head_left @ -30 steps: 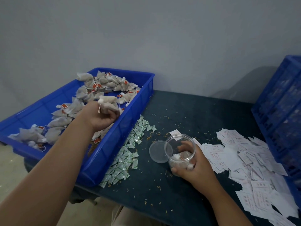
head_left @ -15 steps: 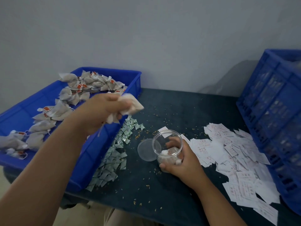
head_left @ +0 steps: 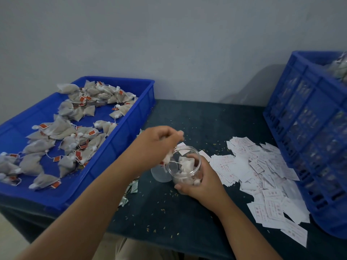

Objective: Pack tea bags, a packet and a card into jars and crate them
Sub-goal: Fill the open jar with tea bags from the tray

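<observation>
Left of frame: a blue tray (head_left: 129, 124) sits on the dark surface (head_left: 187, 218), with its near corner past the surface's edge. Loose tea bags (head_left: 62, 128) with red tags are spread across its floor.

Centre: the left hand (head_left: 154, 145) is raised just above and to the left of the jar's mouth. Its fingers are bunched together and pinch a tea bag (head_left: 167, 157), which hangs below the hand at the jar's left rim. The fingertips are blurred, so the exact grip cannot be read.

Small green and white packets (head_left: 133, 186) lie on the surface beneath the left forearm, mostly hidden by it. A clear lid (head_left: 161, 174) lies flat, touching the jar's left side.

The clear jar (head_left: 185, 172) is tilted, mouth toward the camera, and holds several tea bags. The right hand (head_left: 204, 182) grips it from the right and below, with the fingers wrapped round its wall.

Fine grains (head_left: 169, 194) are scattered over the surface around the jar.

Right of centre: a loose heap of white printed cards (head_left: 262, 177) lies between the jar and the crate, reaching toward the lower right.

Far right: a tall blue slotted crate (head_left: 308, 139) stands on the surface. Its contents are indistinct.
</observation>
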